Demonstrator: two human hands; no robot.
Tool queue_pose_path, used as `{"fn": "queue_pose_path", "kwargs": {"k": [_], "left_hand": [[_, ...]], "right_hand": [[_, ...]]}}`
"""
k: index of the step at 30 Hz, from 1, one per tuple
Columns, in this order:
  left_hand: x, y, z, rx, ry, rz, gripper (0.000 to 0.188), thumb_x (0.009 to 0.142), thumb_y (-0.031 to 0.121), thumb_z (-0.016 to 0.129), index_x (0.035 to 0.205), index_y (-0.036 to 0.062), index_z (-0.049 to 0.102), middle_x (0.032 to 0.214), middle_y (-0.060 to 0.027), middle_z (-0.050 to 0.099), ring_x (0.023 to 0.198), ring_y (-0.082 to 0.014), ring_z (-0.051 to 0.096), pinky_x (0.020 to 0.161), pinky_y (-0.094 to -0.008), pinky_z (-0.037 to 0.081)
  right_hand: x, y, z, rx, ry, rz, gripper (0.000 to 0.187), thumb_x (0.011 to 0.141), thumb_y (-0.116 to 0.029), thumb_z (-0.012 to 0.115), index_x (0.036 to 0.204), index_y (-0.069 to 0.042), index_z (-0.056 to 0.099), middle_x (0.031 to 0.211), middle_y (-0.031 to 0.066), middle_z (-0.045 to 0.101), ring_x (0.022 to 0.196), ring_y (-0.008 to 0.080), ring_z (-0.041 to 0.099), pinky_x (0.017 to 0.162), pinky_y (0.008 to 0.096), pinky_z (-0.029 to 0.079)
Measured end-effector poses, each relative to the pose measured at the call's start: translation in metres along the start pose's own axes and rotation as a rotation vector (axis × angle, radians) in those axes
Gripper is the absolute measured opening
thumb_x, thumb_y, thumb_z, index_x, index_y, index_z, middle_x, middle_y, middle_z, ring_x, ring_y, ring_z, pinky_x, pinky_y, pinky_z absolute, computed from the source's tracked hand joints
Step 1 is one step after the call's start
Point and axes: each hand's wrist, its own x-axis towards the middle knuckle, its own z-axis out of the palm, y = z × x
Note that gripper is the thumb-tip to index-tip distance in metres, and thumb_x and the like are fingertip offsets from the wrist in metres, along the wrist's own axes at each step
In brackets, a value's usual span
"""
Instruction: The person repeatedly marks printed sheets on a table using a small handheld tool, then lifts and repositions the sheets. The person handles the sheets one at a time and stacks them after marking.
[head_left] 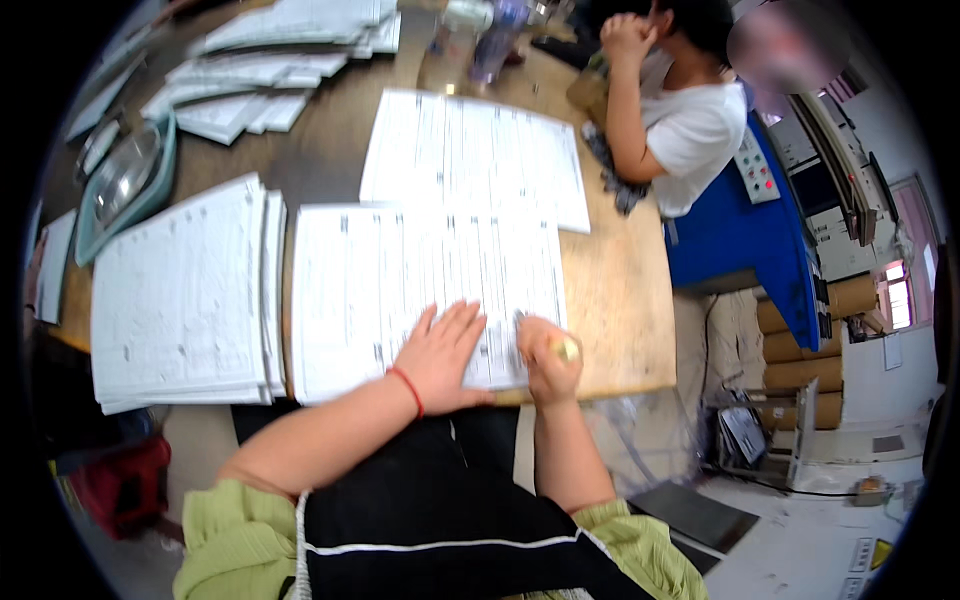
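A large white printed sheet [370, 270] lies before me at the table's near edge. My left hand [442, 355] rests flat on its lower middle, fingers spread, with a red cord round the wrist. My right hand [548, 358] is closed round a tool with a rounded yellowish handle [566, 350], by the sheet's lower right edge. The tool's working end is mostly hidden and blurred, so I cannot make out its kind. Another printed sheet [480, 150] lies just beyond. On the left is a thick stack of similar sheets [185, 300].
Fanned stacks of white sheets [250, 75] cover the far left of the wooden table [625, 300]. A pale green tray [100, 215] holds a clear bowl-like thing. Clear jars [460, 40] stand at the back. Another person in a white shirt [700, 130] sits at the right edge.
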Motion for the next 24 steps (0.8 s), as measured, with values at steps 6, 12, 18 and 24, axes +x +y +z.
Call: {"fn": "queue_pose_path", "kwargs": {"k": [6, 12, 18, 24], "left_hand": [[-0.065, -0.043, -0.045, -0.169, 0.341, -0.153, 0.091, 0.081, 0.037, 0.079, 0.147, -0.0081, 0.036, 0.155, -0.0311, 0.033, 0.145, -0.045, 0.031, 0.119, -0.0539, 0.026], [-0.116, -0.059, -0.045, -0.288, 0.438, -0.5, 0.089, 0.083, 0.03, 0.077, 0.15, -0.0059, 0.031, 0.158, -0.0367, 0.019, 0.146, -0.0489, 0.025, 0.119, -0.0524, 0.024], [-0.111, -0.067, -0.044, -0.566, 0.477, -0.653, 0.085, 0.084, 0.023, 0.073, 0.153, -0.0029, 0.03, 0.161, -0.0327, 0.018, 0.151, -0.0423, 0.021, 0.122, -0.0464, 0.02], [-0.116, -0.065, -0.067, -1.087, 0.551, -0.642, 0.076, 0.085, 0.012, 0.067, 0.152, -0.0032, 0.033, 0.159, -0.0243, 0.026, 0.147, -0.0331, 0.029, 0.12, -0.0407, 0.024]], "right_hand": [[-0.042, -0.034, -0.055, -0.751, 0.366, 0.093, 0.001, 0.075, 0.002, 0.059, 0.075, 0.003, 0.06, 0.076, 0.013, 0.058, 0.073, 0.0237, 0.058, 0.07, 0.0347, 0.047], [-0.054, -0.039, -0.048, -1.259, 0.4, 0.293, 0.039, 0.075, -0.017, 0.065, 0.11, 0.001, 0.068, 0.112, 0.0212, 0.064, 0.102, 0.0406, 0.063, 0.09, 0.0453, 0.051], [-0.05, -0.041, -0.035, -1.305, 0.305, 0.417, 0.047, 0.074, -0.023, 0.068, 0.115, 0.001, 0.067, 0.119, 0.0222, 0.062, 0.107, 0.0418, 0.062, 0.093, 0.0476, 0.05], [-0.053, -0.042, -0.035, -1.313, 0.294, 0.417, 0.046, 0.075, -0.022, 0.067, 0.115, 0.002, 0.065, 0.121, 0.0228, 0.061, 0.108, 0.0418, 0.061, 0.095, 0.0467, 0.05]]}}
